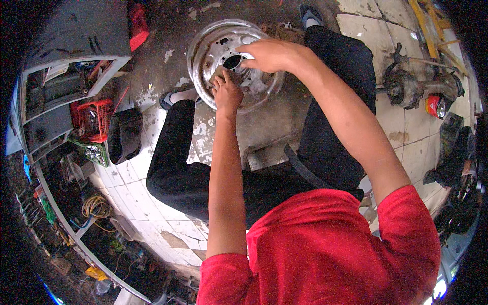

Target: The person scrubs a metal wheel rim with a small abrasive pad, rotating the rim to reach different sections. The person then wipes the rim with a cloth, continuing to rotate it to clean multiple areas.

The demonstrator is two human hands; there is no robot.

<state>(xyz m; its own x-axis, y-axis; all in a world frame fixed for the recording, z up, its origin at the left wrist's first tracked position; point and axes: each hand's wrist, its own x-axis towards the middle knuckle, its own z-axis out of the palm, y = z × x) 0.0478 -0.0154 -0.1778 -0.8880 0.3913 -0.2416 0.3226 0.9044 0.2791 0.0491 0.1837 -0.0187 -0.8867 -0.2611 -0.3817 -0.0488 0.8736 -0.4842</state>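
A silvery, scuffed steel wheel rim point(259, 94) lies face up on the floor between my legs, with a dark round hole in its middle. My left hand point(227, 95) presses a small brownish-grey piece that looks like sandpaper point(215, 76) onto the rim's face, left of the hole. Across the rim from the right reaches my right hand point(272, 55). Its fingers and thumb are spread apart around the upper right of the hole, touching the metal, and nothing shows between them.
At left stand a grey metal cabinet point(76, 30), a red crate point(96, 119) and a green crate point(96, 152). Shelves with a coiled yellow hose point(96, 207) curve along the lower left. An axle-like metal part point(406, 89) and a red can point(435, 105) sit at right.
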